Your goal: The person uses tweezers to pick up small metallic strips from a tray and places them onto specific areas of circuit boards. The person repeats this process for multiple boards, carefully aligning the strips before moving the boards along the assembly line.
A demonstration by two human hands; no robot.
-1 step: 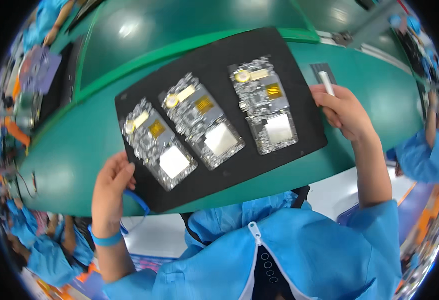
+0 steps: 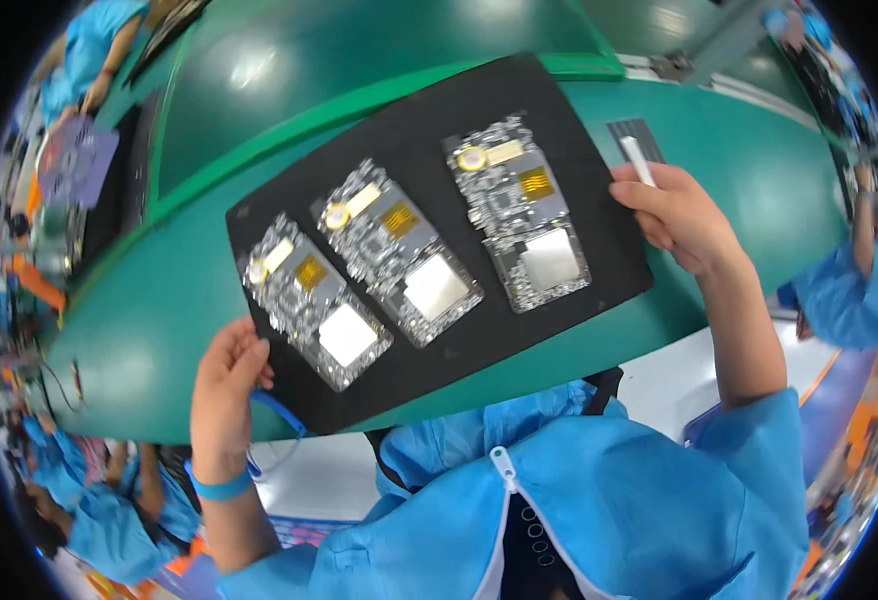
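Note:
A black mat [image 2: 429, 365] is held tilted between my hands above the green table. Three circuit boards lie on it: a left board [image 2: 324, 295], a middle board [image 2: 374, 255] and a right board [image 2: 529, 205]. Each board carries a bright silver plate, an amber patch and a round yellow-rimmed part. My left hand [image 2: 227, 375] is closed on the mat's lower-left edge, with a blue band on the wrist. At the right edge my right hand [image 2: 681, 218] pinches the mat, fingertips partly hidden. A slim white stick [image 2: 637, 160] rises from that same hand.
Beneath the mat spreads a green tabletop [image 2: 124, 320], with a raised green rail [image 2: 359, 120] across its far side. A small dark grey strip piece [image 2: 649, 140] lies beyond my right hand. A blue cord [image 2: 279, 410] hangs near my left hand. People in blue sit around.
The mat and boards sit a little farther left in the picture, along with a slight shift of the whole view. The white stick leans a bit more to the left. Both hands keep their hold.

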